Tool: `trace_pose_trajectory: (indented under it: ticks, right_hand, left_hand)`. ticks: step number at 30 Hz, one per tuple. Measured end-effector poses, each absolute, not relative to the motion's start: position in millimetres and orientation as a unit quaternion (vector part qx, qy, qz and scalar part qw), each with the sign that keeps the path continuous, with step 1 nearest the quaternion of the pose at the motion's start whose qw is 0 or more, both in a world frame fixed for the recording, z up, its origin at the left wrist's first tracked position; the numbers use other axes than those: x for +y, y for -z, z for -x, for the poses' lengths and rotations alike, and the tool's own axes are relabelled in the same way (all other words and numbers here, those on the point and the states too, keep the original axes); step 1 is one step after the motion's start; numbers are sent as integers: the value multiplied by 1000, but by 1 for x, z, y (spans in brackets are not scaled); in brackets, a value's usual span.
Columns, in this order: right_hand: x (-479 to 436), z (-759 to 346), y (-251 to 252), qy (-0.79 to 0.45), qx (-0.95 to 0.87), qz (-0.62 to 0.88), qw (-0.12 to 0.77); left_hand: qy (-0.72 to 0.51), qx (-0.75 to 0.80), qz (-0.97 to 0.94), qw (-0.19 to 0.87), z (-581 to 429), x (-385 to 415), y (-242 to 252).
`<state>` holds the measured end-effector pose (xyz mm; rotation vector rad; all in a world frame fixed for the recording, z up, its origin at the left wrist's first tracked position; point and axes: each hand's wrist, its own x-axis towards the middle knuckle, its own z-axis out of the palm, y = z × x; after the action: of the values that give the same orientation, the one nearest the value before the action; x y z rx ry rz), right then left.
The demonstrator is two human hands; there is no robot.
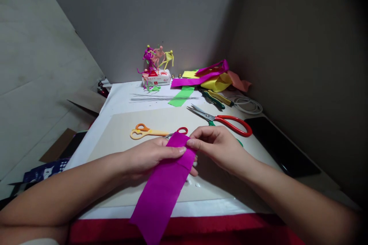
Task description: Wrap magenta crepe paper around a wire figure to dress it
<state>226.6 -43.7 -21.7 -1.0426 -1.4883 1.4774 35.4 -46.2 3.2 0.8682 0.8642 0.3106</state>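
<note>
Magenta crêpe paper strip [160, 199] sits pinched near its upper end between the left hand [146, 160] and the right hand [215, 149], both closed on it, while its long tail runs forward across a pale board [126, 153] and over the front edge; a light, even pinch suits paper this soft, since it can crease or tear easily; red-handled scissors [220, 118] lie just beyond the right hand.

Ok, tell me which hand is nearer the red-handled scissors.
Right. The right hand lies just below the red-handled scissors, on the near side of them. The left hand is farther off to their left, on the other side of the magenta crepe paper.
</note>
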Motion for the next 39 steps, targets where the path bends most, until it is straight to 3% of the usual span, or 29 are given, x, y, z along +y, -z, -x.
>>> trace_pose_trajectory:
  ticks: [5, 13, 20, 31, 36, 39]
  right_hand:
    - [-42, -229, 19, -577, -563, 412, 424]
    - [-28, -242, 20, -400, -601, 489, 489]
    - [-28, -238, 27, -243, -729, 459, 446]
    - [-44, -233, 17, -242, -808, 417, 338]
    - [-40, -240, -2, -153, -853, 438, 239]
    - [-22, -249, -7, -121, -846, 466, 230]
  left_hand:
    - [-152, 412, -422, 793, -31, -45, -9]
    - [-238, 441, -430, 751, -19, -35, -35]
    - [-336, 459, -485, 664, -1, -27, -64]
    - [-484, 406, -479, 609, 27, -18, -95]
    - [-511, 378, -500, 588, 44, -17, -103]
    - [-521, 375, -500, 581, 50, -15, -105]
